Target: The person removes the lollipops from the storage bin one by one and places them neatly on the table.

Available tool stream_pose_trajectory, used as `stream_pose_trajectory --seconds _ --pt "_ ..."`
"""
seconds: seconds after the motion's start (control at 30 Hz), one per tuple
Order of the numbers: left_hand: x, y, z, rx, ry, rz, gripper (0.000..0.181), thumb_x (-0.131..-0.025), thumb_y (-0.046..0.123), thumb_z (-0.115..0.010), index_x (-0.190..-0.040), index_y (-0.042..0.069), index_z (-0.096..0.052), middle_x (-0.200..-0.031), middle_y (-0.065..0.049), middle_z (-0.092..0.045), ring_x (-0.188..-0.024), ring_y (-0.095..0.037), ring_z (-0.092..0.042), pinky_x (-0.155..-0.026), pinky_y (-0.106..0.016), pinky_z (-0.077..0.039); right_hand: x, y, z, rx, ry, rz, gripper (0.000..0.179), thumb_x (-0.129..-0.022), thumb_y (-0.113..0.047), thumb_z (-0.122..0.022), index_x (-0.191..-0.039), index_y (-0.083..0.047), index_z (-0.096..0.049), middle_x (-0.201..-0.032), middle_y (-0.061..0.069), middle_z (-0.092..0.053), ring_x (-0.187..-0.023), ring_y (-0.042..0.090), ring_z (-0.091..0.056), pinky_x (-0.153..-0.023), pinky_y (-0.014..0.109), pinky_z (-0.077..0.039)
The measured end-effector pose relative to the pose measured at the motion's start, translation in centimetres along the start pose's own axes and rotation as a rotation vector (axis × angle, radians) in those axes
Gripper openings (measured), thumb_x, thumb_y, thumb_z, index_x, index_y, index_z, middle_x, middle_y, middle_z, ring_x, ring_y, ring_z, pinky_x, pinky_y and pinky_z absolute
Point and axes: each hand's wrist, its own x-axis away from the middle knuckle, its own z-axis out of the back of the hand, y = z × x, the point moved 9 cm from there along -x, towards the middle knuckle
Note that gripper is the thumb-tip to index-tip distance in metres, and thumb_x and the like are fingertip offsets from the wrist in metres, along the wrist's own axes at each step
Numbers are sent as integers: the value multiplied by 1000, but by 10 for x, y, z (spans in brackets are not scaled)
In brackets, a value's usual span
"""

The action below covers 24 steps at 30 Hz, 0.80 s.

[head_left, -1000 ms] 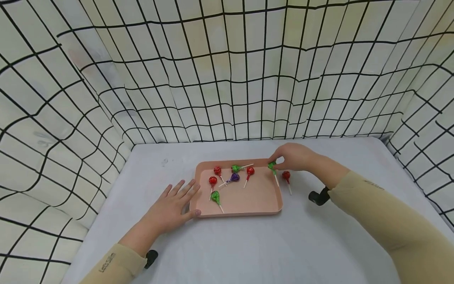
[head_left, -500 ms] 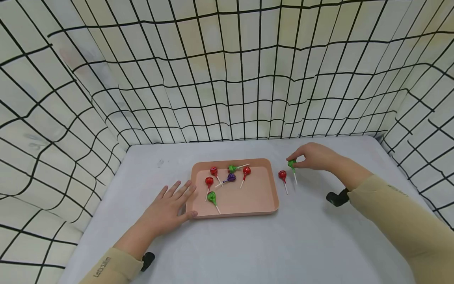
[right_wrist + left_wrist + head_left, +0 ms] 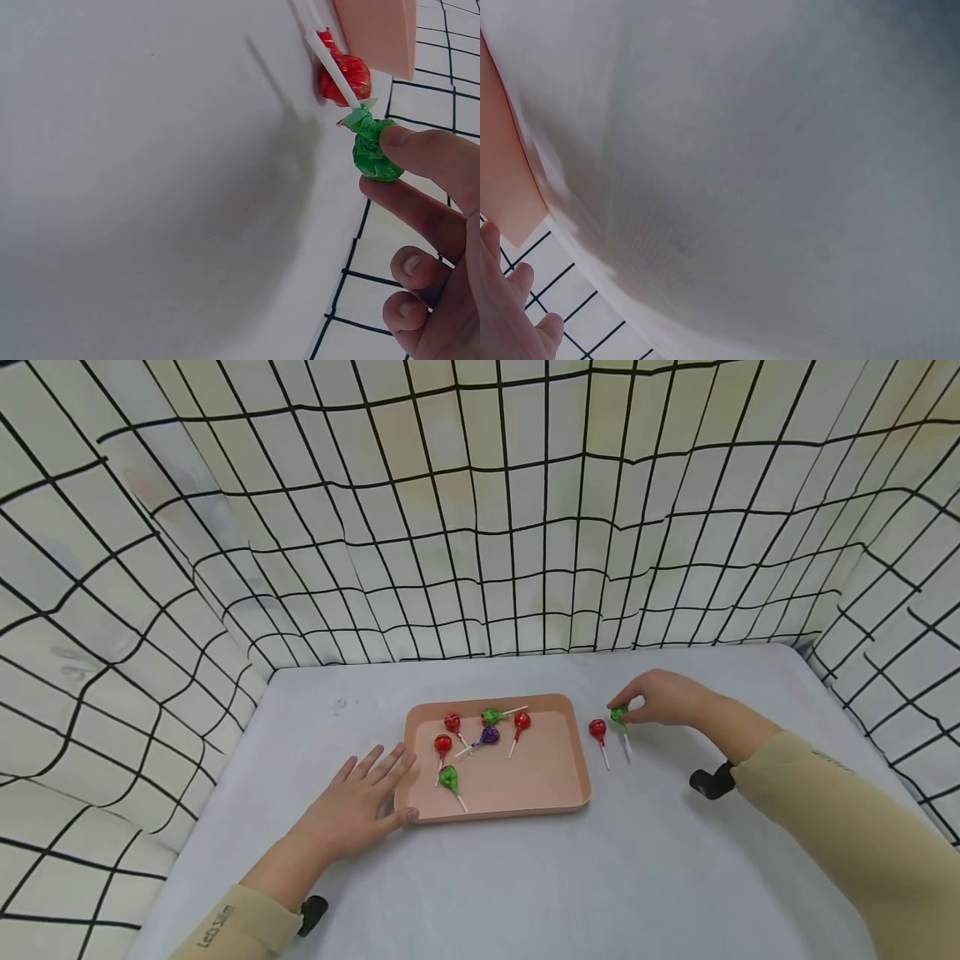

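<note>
A green-wrapped lollipop [image 3: 369, 150] is pinched by its head between the thumb and forefinger of my right hand [image 3: 667, 697]. Its white stick points down toward the table, and in the right wrist view its shadow lies apart from it. Beside it on the table, right of the pink tray [image 3: 543, 781], lies a red lollipop [image 3: 597, 728]. My left hand [image 3: 354, 810] is spread with straight fingers at the tray's left edge, the thumb by the front left corner. On the tray are a purple lollipop [image 3: 489, 736], green ones [image 3: 448, 778] and several red ones [image 3: 522, 721].
A white cloth covers the table [image 3: 480, 885]. White walls with a black grid [image 3: 510, 527] stand behind and at both sides. A black device [image 3: 712, 782] sits at the right wrist and another [image 3: 312, 914] at the left.
My right hand has carried the green lollipop from over the tray's right edge to the right, past the red one, then slightly lower. The left hand stays at the tray.
</note>
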Motion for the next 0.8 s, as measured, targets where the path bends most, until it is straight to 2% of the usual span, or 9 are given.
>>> stream_pose_trajectory --seconds 0.3,0.57,0.8 --pt "0 1 0 -13 -15 -7 84 -92 66 -52 -158 22 -28 -165 1 -20 -150 -33 -19 -119 -59 -14 -7 2 -18 -8 -49 -38 27 -90 -25 -75 -116 -23 -76 -114 0 -71 -114 27 -59 -100 52 -48" --pt "0 3 1 -9 -14 -4 84 -92 66 -53 -158 22 -28 -165 1 -20 -150 -33 -19 -119 -59 -14 -9 4 -22 -18 -51 -41 30 -90 -28 -74 -119 -24 -75 -117 1 -70 -116 28 -58 -100 52 -48" --pt "0 2 0 1 -6 -2 83 -92 64 -54 -158 21 -28 -165 0 -20 -150 -34 -19 -119 -59 -14 -7 4 -19 -14 -25 -23 37 -90 -29 -74 -126 -25 -71 -114 -1 -70 -107 24 -59 -92 45 -53"
